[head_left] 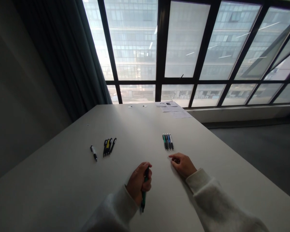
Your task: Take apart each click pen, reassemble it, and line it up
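My left hand (pixel 139 183) is closed around a dark green pen (pixel 144 193), held roughly upright over the white table (pixel 62 187). My right hand (pixel 182 164) rests on the table with fingers curled and the forefinger pointing left, holding nothing I can see. Just beyond it lies a row of several pens (pixel 168 141) side by side, green, blue and white among them. To the left lies another group of black and yellow pens (pixel 109 146), and a single white and black pen (pixel 94 152) lies apart from them.
Sheets of paper (pixel 172 109) lie at the table's far edge by the large window (pixel 183 48). Two small round marks (pixel 137 106) sit near that edge. A dark curtain (pixel 70 58) hangs at the left. Grey floor (pixel 261 151) lies to the right.
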{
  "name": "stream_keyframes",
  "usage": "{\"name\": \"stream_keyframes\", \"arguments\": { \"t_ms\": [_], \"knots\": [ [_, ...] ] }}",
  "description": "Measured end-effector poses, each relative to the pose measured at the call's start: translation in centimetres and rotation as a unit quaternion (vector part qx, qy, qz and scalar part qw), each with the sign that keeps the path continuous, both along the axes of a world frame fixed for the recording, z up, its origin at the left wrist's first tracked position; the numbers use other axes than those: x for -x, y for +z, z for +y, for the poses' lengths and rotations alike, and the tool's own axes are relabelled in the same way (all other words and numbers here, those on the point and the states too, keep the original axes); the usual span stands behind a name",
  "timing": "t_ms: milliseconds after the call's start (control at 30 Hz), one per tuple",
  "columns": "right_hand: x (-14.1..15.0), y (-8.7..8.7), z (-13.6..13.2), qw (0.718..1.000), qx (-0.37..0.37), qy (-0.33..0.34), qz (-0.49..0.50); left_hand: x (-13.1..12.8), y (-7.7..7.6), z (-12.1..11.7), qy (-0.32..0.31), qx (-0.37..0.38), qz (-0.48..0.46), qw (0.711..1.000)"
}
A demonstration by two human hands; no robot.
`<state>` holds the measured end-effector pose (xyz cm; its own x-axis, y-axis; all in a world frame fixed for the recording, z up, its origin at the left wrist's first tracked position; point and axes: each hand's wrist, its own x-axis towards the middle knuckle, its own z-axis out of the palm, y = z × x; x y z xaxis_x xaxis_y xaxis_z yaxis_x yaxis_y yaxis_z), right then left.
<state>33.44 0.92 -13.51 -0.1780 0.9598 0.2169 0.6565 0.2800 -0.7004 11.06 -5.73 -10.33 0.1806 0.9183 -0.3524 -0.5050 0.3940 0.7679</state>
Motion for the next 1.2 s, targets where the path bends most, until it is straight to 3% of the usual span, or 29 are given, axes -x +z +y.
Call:
{"name": "stream_keyframes", "arguments": {
  "t_ms": [233, 400, 467, 567, 667, 800, 933, 1200],
  "knots": [
    [-0.1, 0.4, -0.3, 1.0, -0.005, -0.014, -0.013, 0.1, -0.8, 0.3, -0.006, 0.009, -0.008, 1.0],
    [1.4, 2.6, -2.5, 0.992, -0.1, 0.003, 0.079, -0.1, -1.1, 0.0, -0.03, 0.001, -0.015, 0.999],
    [2.6, 3.1, -3.5, 0.985, -0.06, 0.054, 0.149, -0.4, -1.1, -0.2, -0.05, -0.004, -0.008, 0.999],
    [4.2, 3.0, -4.5, 0.959, 0.066, 0.117, 0.249, -0.8, -1.2, -0.5, -0.064, -0.013, 0.003, 0.998],
    [4.9, 2.3, -4.6, 0.927, 0.156, 0.138, 0.312, -1.1, -1.5, -0.7, -0.073, -0.027, 0.018, 0.997],
    [5.1, 1.9, -4.4, 0.894, 0.222, 0.165, 0.353, -1.3, -2.0, -0.8, -0.099, -0.051, 0.037, 0.993],
    [5.1, 1.9, -4.5, 0.873, 0.257, 0.171, 0.378, -1.3, -1.9, -1.0, -0.115, -0.057, 0.046, 0.991],
    [5.0, 1.1, -3.9, 0.858, 0.25, 0.147, 0.424, -1.3, -1.5, -1.2, -0.161, -0.042, 0.068, 0.984]
  ]
}}
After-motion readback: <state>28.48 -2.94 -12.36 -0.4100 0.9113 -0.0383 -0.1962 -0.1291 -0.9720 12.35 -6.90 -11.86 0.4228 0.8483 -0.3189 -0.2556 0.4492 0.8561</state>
